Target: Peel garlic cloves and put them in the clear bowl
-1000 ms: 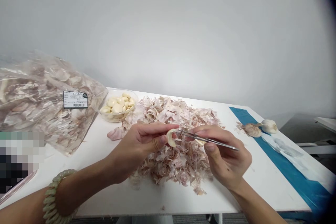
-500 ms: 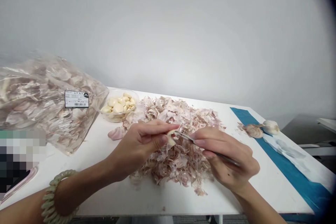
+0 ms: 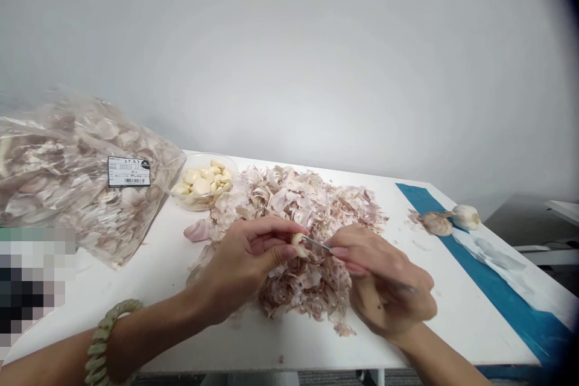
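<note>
Between thumb and fingertips, my left hand [image 3: 246, 265] pinches a pale garlic clove [image 3: 300, 243] with loose skin on it. My right hand [image 3: 389, 280] is closed around a slim metal tool [image 3: 319, 245]; its tip touches the clove, and whether it is a knife or tweezers I cannot tell. Beneath both hands spreads a big heap of garlic skins [image 3: 312, 193]. An unpeeled pinkish clove [image 3: 198, 230] lies at the heap's left edge. Behind it, a clear round plastic tub [image 3: 199, 202] holds several peeled cloves [image 3: 202, 186].
A clear plastic bag [image 3: 81, 175] stuffed with garlic skins stands at left, bearing a price label [image 3: 129, 172]. Two garlic bulbs [image 3: 465, 217] sit at right by a blue strip [image 3: 479, 277] and some clear plastic [image 3: 491, 253]. A grey wall [image 3: 289, 60] rises behind the white table [image 3: 203, 350].
Both hands have dropped slightly, with the clove and tool lower over the heap. My right hand has turned and shifted a little to the left.
</note>
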A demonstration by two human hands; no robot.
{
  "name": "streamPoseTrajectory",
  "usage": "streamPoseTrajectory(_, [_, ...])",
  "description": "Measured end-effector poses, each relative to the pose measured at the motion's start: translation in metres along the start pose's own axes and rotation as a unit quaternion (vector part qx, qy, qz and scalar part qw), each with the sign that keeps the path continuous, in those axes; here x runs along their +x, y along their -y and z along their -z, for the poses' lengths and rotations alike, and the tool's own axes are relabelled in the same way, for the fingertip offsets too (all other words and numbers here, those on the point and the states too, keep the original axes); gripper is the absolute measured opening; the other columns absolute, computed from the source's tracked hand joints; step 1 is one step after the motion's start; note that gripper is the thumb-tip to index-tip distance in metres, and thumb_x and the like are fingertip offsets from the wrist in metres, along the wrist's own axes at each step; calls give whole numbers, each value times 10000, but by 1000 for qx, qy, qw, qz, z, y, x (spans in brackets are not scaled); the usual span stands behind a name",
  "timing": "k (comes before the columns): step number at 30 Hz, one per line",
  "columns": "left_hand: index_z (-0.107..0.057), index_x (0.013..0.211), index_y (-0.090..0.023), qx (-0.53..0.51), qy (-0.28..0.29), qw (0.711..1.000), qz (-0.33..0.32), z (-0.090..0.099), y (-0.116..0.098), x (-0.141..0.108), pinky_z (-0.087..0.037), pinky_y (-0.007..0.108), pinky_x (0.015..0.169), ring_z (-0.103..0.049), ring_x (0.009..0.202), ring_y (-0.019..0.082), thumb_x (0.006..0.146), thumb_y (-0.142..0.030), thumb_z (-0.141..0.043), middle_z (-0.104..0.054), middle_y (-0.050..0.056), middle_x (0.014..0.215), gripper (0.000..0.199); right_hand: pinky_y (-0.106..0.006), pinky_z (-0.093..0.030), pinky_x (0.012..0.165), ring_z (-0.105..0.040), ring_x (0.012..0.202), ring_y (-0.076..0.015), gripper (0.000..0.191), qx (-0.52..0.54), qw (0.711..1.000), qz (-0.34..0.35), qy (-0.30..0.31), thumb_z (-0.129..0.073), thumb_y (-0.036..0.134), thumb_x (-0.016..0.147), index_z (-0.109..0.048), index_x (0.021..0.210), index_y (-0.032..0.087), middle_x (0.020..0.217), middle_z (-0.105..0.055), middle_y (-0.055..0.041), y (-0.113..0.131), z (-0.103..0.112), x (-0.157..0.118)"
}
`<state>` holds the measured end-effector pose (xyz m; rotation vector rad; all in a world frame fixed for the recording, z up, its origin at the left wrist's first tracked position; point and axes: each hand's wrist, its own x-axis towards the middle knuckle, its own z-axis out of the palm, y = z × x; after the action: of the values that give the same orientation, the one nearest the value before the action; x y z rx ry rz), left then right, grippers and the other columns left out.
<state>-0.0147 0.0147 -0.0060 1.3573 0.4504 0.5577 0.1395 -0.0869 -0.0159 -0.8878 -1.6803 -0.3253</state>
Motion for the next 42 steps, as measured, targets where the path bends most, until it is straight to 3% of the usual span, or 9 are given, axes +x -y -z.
streamPoseTrajectory(8, [-690, 756, -181, -4, -68, 997, -47, -7, 4, -2, -530, 211, 657, -635, 725, 131, 678, -150, -722, -668, 0, 769, 90, -304, -548, 574, -627, 655, -144, 162, 92, 966, -228, -83, -514, 129, 869, -660, 887, 197, 775, -665, -44, 2, -9, 1])
streamPoseTrajectory(13, [-692, 736, -172, -28, -79, 996, -41, -8, 7, -2, -521, 231, 677, -630, 759, 148, 664, -157, -732, -673, 19, 795, 84, -259, -550, 539, -630, 632, -128, 120, 174, 936, -288, -101, -538, 181, 872, -657, 870, 195, 791, -654, -42, -1, -10, -2])
streamPoseTrajectory(20, [-700, 784, -173, -170, -26, 984, 40, -9, 12, -4, -468, 191, 653, -602, 700, 101, 620, -208, -799, -676, 9, 749, 195, -210, -536, 563, -624, 599, -92, 134, 266, 893, -349, -97, -534, 223, 886, -652, 825, 204, 734, -648, -4, -2, -9, 5])
streamPoseTrajectory(26, [-696, 785, -157, -211, 17, 974, 80, -6, 8, -2, -454, 175, 672, -579, 700, 82, 630, -264, -801, -651, 2, 734, 216, -192, -512, 537, -609, 566, -83, 142, 333, 875, -345, -65, -532, 235, 886, -646, 808, 204, 654, -641, 6, -2, -9, 9])
streamPoseTrajectory(28, [-690, 787, -145, -207, 17, 975, 80, 1, 5, 2, -456, 167, 678, -562, 687, 70, 703, -278, -749, -634, 2, 733, 168, -204, -515, 520, -608, 564, -88, 142, 340, 881, -329, -25, -528, 232, 888, -654, 829, 207, 668, -640, 3, -2, -8, 9])
streamPoseTrajectory(29, [-689, 797, -151, -212, -15, 974, 80, 5, 4, 5, -453, 152, 672, -555, 680, 61, 712, -270, -742, -622, -9, 719, 155, -210, -518, 512, -611, 568, -92, 140, 339, 884, -320, -8, -527, 229, 889, -658, 845, 207, 682, -641, 0, -2, -7, 8])
streamPoseTrajectory(32, [-702, 872, -157, -231, -56, 969, 73, 12, 0, 10, -451, 138, 695, -554, 676, 50, 673, -235, -774, -625, -16, 719, 225, -216, -535, 523, -631, 602, -100, 143, 303, 902, -306, -37, -524, 222, 893, -661, 855, 203, 716, -645, -4, -5, -2, 8])
streamPoseTrajectory(36, [-731, 916, -182, -220, 21, 973, 67, 11, 0, 8, -458, 167, 754, -593, 754, 74, 680, -241, -770, -679, 9, 821, 247, -247, -556, 564, -650, 652, -111, 132, 209, 932, -275, -113, -532, 190, 887, -661, 858, 200, 803, -647, -8, -11, 1, 5])
streamPoseTrajectory(42, [-705, 1023, -233, -215, 68, 971, 83, 8, 5, 6, -447, 148, 808, -628, 864, 72, 759, -235, -709, -726, 11, 954, 264, -299, -556, 594, -653, 753, -150, 203, 85, 980, -160, -83, -508, 83, 863, -660, 950, 185, 846, -667, -36, -11, 0, 1])
